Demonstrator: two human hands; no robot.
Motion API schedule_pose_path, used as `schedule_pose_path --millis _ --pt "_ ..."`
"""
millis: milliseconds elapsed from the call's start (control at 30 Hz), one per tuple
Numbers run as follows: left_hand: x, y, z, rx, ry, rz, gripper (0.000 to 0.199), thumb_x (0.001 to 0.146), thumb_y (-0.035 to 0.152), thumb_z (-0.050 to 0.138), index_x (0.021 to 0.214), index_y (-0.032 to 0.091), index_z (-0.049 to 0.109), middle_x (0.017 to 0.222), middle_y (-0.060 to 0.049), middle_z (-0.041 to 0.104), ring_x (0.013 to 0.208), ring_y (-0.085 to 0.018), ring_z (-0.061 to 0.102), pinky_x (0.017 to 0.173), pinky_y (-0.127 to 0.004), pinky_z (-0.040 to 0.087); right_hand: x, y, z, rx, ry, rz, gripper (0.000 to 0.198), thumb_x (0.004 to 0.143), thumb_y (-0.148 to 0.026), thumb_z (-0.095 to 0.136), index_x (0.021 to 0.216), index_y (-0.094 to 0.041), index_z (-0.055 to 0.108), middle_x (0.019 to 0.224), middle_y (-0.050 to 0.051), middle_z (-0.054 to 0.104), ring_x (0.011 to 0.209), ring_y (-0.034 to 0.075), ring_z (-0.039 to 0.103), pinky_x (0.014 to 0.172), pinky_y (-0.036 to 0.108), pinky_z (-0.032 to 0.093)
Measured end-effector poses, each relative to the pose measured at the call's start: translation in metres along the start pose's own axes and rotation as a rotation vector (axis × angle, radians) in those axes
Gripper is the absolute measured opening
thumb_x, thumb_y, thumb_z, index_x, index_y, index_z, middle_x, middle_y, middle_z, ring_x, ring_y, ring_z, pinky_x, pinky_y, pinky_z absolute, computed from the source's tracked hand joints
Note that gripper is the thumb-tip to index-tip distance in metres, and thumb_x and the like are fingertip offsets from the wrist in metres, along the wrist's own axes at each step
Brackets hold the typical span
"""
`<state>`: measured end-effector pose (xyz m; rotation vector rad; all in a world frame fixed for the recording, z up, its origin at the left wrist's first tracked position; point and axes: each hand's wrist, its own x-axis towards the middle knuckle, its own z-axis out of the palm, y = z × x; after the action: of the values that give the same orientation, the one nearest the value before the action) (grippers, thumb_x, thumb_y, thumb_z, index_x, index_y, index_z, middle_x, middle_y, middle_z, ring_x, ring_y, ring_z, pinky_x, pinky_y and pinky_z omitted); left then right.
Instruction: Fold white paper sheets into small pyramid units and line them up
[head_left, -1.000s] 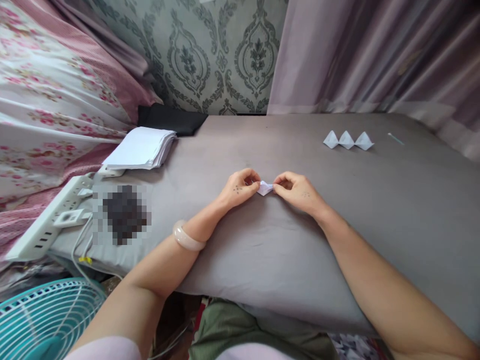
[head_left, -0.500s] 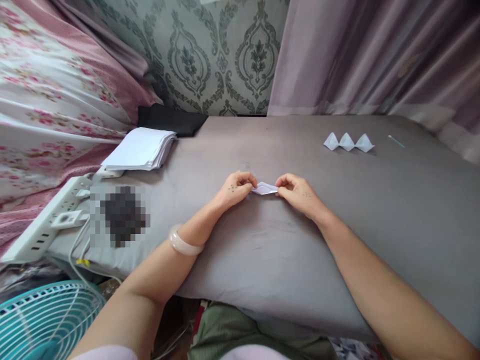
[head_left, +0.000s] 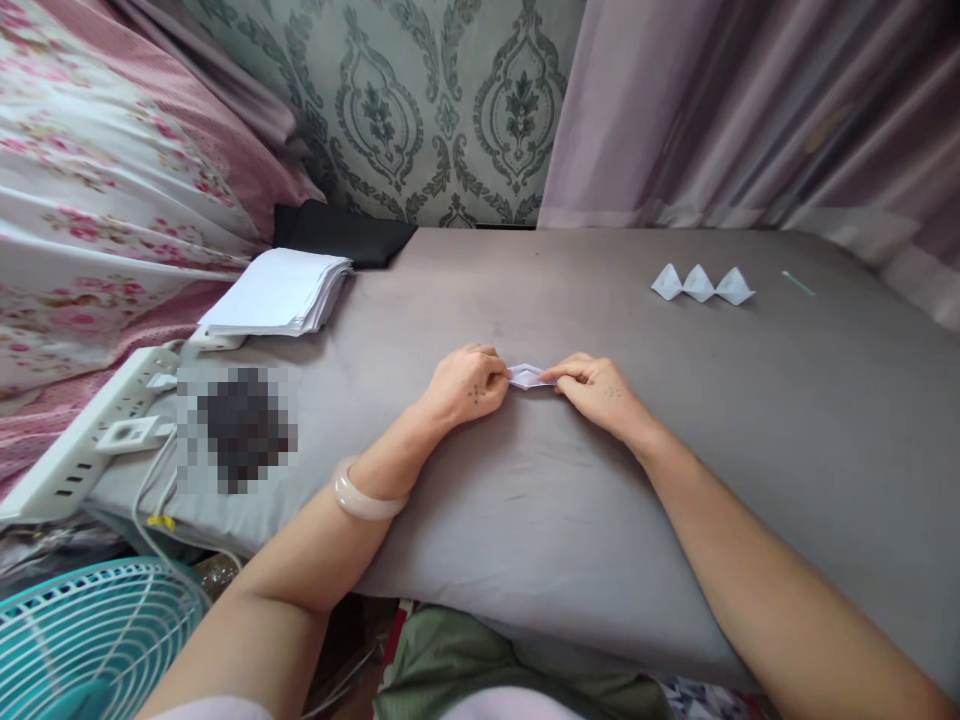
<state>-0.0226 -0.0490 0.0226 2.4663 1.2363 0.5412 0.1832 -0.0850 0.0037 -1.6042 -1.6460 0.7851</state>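
Observation:
A small folded white paper boat (head_left: 528,376) is held between my two hands, low over the grey cloth of the table. My left hand (head_left: 471,383) pinches its left tip, with the fingers curled in and the back of the hand turned up. At the other end, my right hand (head_left: 596,388) grips the right tip between thumb and fingers, its index finger stretched along the paper. Three folded white paper boats (head_left: 699,284) stand in a row at the far right, apart from my hands.
A stack of white paper (head_left: 274,290) lies at the back left, beside a black folded cloth (head_left: 341,232). Near the left edge are a power strip (head_left: 86,440) with cables and a blurred dark object (head_left: 247,428). A cotton swab (head_left: 799,284) lies far right. A teal fan (head_left: 90,640) stands below.
My left hand has rolled over so its fingers curl in around the paper's left tip. The right index finger has reached further over the paper.

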Motion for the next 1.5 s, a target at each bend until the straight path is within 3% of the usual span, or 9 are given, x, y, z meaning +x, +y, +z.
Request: schedule_pose_path --millis 167,267,400,500,667,933,1200,1400,1500 --pt "0.007 -0.003 0.004 -0.160 -0.004 -0.099 0.032 0.077 0.021 0.047 0.093 0.016 0.074 0.087 -0.006 0.068 0.074 -0.017 0.058 0.073 -0.029 0.046 -0.005 -0.002 0.001 -0.180 -0.015 -0.118 0.028 0.072 -0.016 0.056 0.094 -0.019 0.074 0.095 0.005 0.063 0.067 0.012 0.056 0.072 0.030 0.046" --pt "0.012 -0.008 0.006 -0.300 -0.010 -0.159 0.029 0.077 0.019 0.046 0.090 0.014 0.072 0.080 -0.004 0.066 0.070 -0.015 0.055 0.071 -0.028 0.044 -0.008 -0.007 0.001 -0.198 -0.039 -0.180 0.017 0.080 -0.026 0.057 0.086 -0.020 0.072 0.089 0.004 0.061 0.069 0.013 0.055 0.070 0.030 0.044" --pt "0.013 -0.011 0.000 -0.691 -0.046 -0.309 0.016 0.078 0.026 0.055 0.079 0.013 0.065 0.072 -0.002 0.059 0.068 -0.013 0.052 0.068 -0.026 0.044 -0.010 -0.019 -0.006 0.071 -0.158 -0.045 0.020 0.081 -0.038 0.061 0.079 -0.020 0.069 0.083 0.002 0.060 0.068 0.013 0.051 0.068 0.029 0.040" --pt "0.010 -0.010 -0.008 -1.111 -0.184 -0.410 0.026 0.077 0.037 0.066 0.075 0.013 0.060 0.073 -0.003 0.057 0.068 -0.012 0.054 0.066 -0.026 0.045 -0.012 -0.025 -0.013 0.321 -0.251 0.118 0.027 0.078 -0.047 0.065 0.081 -0.020 0.068 0.071 -0.001 0.055 0.065 0.011 0.047 0.065 0.028 0.038" --pt "0.006 -0.008 -0.012 -1.358 -0.348 -0.340 0.032 0.072 0.039 0.076 0.076 0.010 0.065 0.080 -0.004 0.059 0.076 -0.011 0.055 0.069 -0.023 0.044 -0.012 -0.029 -0.017 0.656 -0.327 0.219 0.026 0.073 -0.042 0.073 0.072 -0.018 0.065 0.066 -0.001 0.052 0.064 0.010 0.045 0.060 0.026 0.035" --pt "0.006 -0.001 -0.009 -1.446 -0.367 -0.400 0.026 0.074 0.035 0.076 0.076 0.011 0.068 0.077 -0.003 0.063 0.073 -0.010 0.056 0.068 -0.024 0.043 -0.014 -0.028 -0.015 0.810 -0.387 0.304 0.029 0.063 -0.042 0.082 0.079 -0.020 0.072 0.074 -0.001 0.058 0.062 0.008 0.045 0.060 0.025 0.038" --pt "0.005 0.000 -0.011 -1.429 -0.336 -0.403 0.026 0.059 0.026 0.085 0.073 0.011 0.069 0.080 -0.005 0.064 0.074 -0.012 0.058 0.067 -0.024 0.046 -0.011 -0.024 -0.019 0.667 -0.411 0.312 0.032 0.062 -0.045 0.081 0.079 -0.019 0.074 0.078 0.002 0.062 0.064 0.009 0.046 0.061 0.027 0.039" --pt "0.003 -0.001 -0.009 -1.290 -0.309 -0.332 0.022 0.060 0.025 0.083 0.070 0.011 0.069 0.096 -0.006 0.066 0.070 -0.007 0.056 0.067 -0.024 0.043 -0.009 -0.018 -0.031 0.469 -0.546 0.222 0.033 0.071 -0.049 0.073 0.081 -0.018 0.073 0.074 -0.001 0.059 0.059 0.007 0.041 0.055 0.023 0.034" --pt "0.002 -0.002 -0.008 -1.202 -0.280 -0.298 0.023 0.063 0.027 0.082 0.073 0.012 0.069 0.095 -0.005 0.067 0.074 -0.009 0.058 0.069 -0.024 0.044 -0.011 -0.022 -0.032 0.358 -0.514 0.195 0.033 0.075 -0.050 0.070 0.086 -0.019 0.073 0.076 0.000 0.064 0.061 0.008 0.048 0.058 0.023 0.039"
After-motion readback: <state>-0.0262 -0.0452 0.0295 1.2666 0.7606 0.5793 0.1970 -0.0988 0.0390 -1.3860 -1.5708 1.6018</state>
